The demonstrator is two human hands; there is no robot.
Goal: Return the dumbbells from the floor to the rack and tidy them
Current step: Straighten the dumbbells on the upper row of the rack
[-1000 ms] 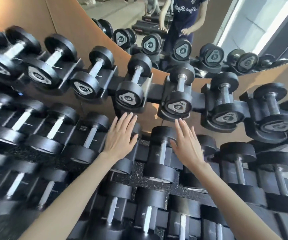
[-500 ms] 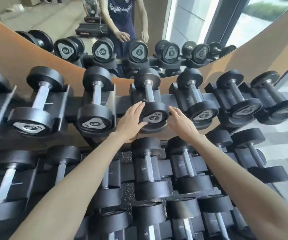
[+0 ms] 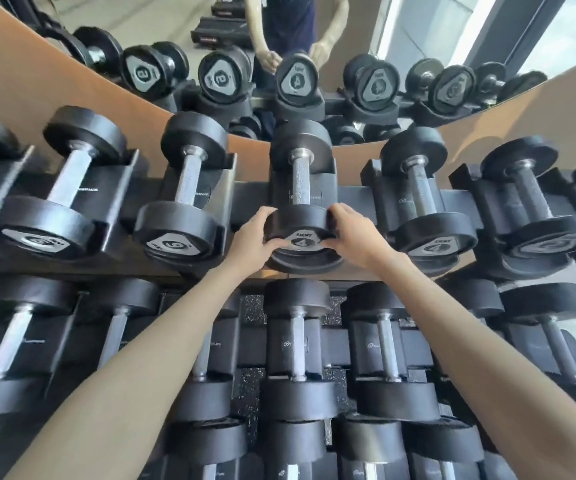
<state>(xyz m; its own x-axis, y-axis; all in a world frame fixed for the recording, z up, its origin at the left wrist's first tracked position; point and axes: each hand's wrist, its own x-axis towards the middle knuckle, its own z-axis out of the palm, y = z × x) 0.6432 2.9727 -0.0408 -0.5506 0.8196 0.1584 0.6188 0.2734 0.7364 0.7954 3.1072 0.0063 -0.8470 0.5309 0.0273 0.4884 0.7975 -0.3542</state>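
A black dumbbell marked 4 (image 3: 300,188) lies in its cradle in the middle of the rack's top row (image 3: 349,199). My left hand (image 3: 255,239) grips the left side of its near head, fingers curled over the rim and thumb on the end plate. My right hand (image 3: 352,233) grips the right side of the same head in the same way. Dumbbells marked 6 (image 3: 182,209) and 4 (image 3: 425,216) sit in the cradles on either side.
Two lower rows of black dumbbells (image 3: 297,344) fill the rack below my arms. A mirror (image 3: 297,64) behind the top row reflects the dumbbells and a person in a dark shirt. A bright window (image 3: 556,32) and pale floor lie at the right.
Both hands rose from the middle row to the top row and closed on the near head of the dumbbell marked 4. The view tilted up and moved closer.
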